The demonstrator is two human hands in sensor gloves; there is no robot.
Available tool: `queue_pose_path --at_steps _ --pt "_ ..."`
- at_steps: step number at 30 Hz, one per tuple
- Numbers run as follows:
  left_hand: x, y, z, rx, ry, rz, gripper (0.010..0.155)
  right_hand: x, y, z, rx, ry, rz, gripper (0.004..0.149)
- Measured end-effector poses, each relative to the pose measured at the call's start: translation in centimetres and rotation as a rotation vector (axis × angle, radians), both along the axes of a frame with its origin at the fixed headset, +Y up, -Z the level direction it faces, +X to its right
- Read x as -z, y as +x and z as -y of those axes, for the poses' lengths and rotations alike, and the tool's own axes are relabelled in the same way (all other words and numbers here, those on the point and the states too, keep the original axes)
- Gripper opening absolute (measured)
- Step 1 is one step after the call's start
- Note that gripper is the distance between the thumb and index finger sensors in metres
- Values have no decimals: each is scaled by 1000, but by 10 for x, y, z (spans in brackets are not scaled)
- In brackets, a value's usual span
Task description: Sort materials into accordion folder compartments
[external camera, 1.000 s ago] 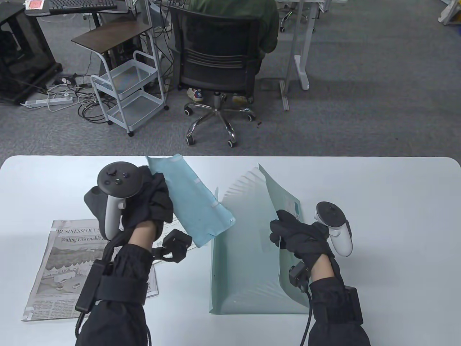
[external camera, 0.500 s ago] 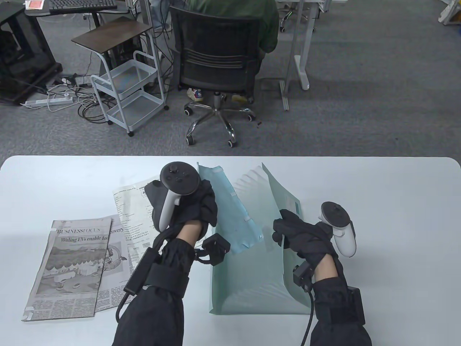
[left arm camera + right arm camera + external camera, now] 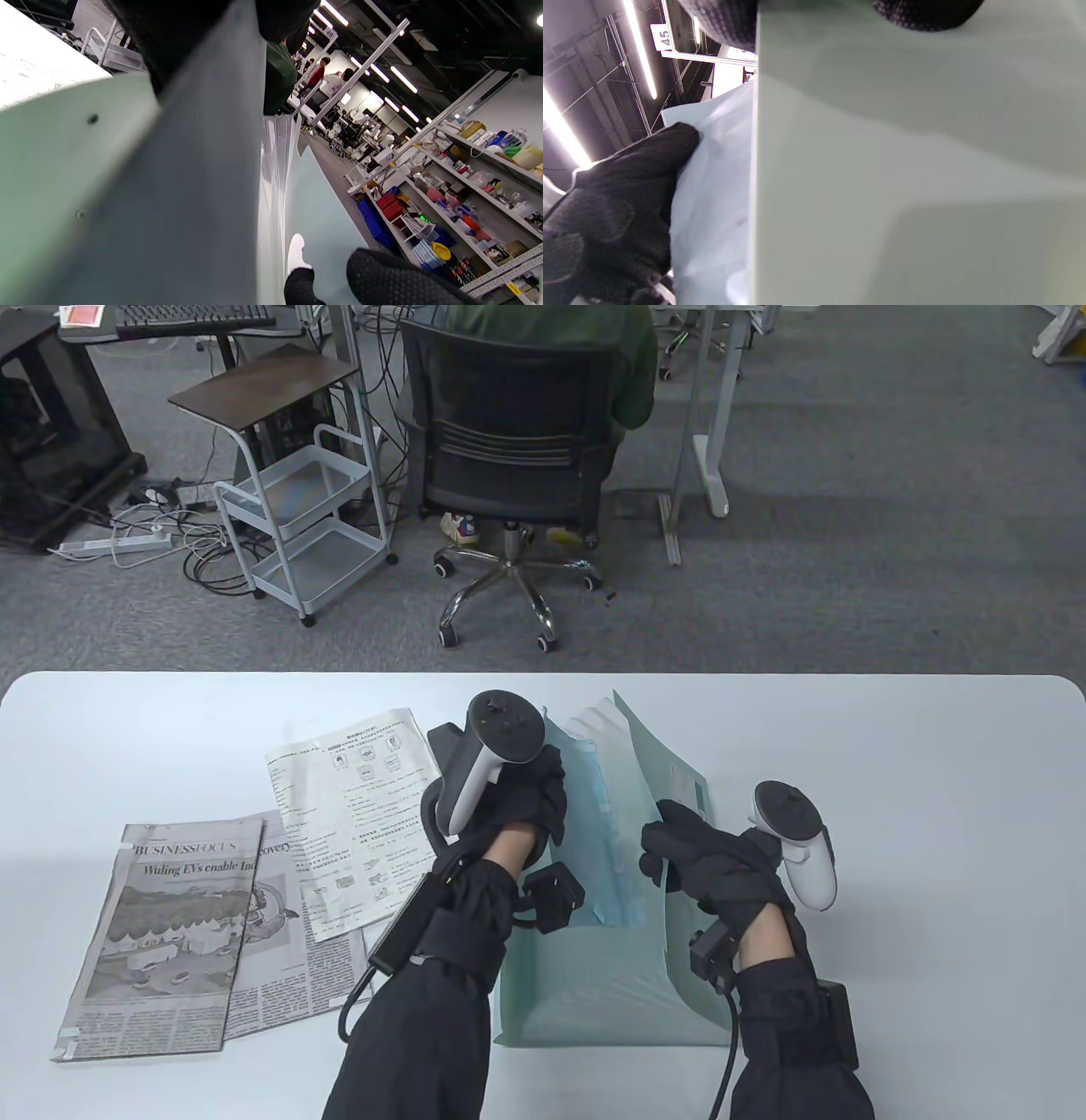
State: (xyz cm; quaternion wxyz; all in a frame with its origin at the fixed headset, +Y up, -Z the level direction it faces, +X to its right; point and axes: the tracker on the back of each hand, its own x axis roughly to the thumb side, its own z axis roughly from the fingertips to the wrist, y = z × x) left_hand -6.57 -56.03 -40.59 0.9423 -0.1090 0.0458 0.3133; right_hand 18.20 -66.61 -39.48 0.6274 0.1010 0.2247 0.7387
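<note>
1. Since a second ago, my left hand (image 3: 517,802) has swung from about 9 o'clock of the accordion folder (image 3: 594,976) to its mouth, carrying the blue sleeve (image 3: 590,814), which now stands down among the pockets; the instruction sheet (image 3: 356,823) it was covering has come into view.
2. Newspaper (image 3: 161,933) lies at the table's (image 3: 933,814) 8 o'clock, with the instruction sheet just right of it, overlapping its corner. Both look light, limp and easily creased, so I judge an edge pinch with support under the middle suits them.
3. My left hand's fingers are curled round the blue sleeve's upper edge. It seems thin, flexible and a little slick; gripping near the top keeps it from buckling.
4. Centre table, the folder lies fanned open, its white dividers (image 3: 594,721) at 12 o'clock.
5. My right hand (image 3: 704,865) pinches the folder's front cover (image 3: 670,780), tilting it toward 3 o'clock. That cover looks springy plastic, likely to snap back if released.
</note>
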Motion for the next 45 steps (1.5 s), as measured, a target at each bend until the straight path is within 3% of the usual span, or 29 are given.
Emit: queue_pose_path --at_steps 9,22,34,45 --pt "10 17 21 28 -71 55 54 0 -2 1 2 -5 -5 70" --pt "10 27 28 18 -104 100 62 0 -3 1 1 -7 -5 70" --pt "-1 13 8 -19 3 71 58 0 -2 1 12 -9 -1 69" --pt "-17 -40 -23 -81 132 -64 59 0 0 0 11 -1 14 69"
